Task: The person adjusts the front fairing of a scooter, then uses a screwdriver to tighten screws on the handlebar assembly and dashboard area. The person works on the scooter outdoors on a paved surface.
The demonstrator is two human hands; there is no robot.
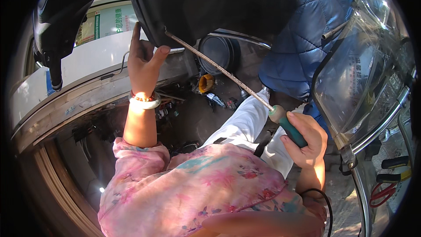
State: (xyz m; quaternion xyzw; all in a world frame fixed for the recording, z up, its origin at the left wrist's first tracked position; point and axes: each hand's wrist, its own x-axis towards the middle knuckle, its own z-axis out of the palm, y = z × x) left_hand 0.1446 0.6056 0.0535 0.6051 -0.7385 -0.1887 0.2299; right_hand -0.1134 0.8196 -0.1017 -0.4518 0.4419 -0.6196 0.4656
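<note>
My right hand [307, 140] is closed round the green handle [291, 127] of a long screwdriver [223, 73]. Its thin, worn shaft slants up and left, and the tip meets or lies just before the lower edge of a dark rounded panel [175, 8]. Against the left part of that edge rests my left hand [147, 63], index finger stretched up and thumb apart; its other fingers are partly in shade. A pale bangle and a red bracelet circle the left wrist. What the screwdriver tip touches is too dark to make out.
A blue quilted cover [298, 35] and a clear windshield [355, 79] on metal tubes stand at the right. Pliers [392, 175] lie at the far right. On the ground are a black round tub [218, 55], a yellow ring-shaped item [205, 83] and small clutter.
</note>
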